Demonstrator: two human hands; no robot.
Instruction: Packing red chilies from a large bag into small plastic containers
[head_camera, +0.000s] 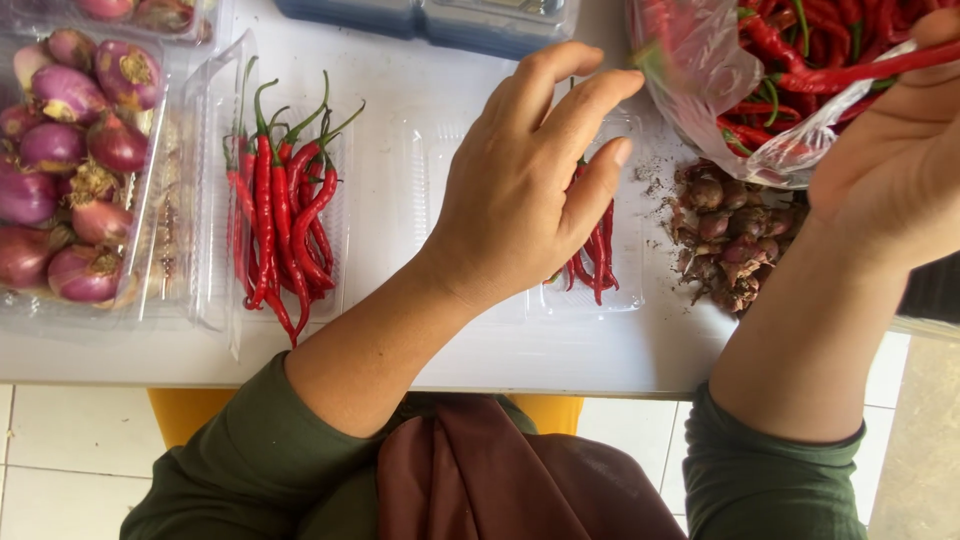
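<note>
Pinched in the right hand (893, 165): one red chilli (868, 68), held at the mouth of a clear plastic bag (700, 90) of chillies. Left hand (525, 180): fingers spread, empty, hovering above a clear tray (625, 290) holding several chillies. Shallots (730, 235) lie loose between tray and bag.

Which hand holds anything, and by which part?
Right hand holds one red chili at its tip end, over the bag. Left hand holds nothing, spread above the clear tray.
</note>
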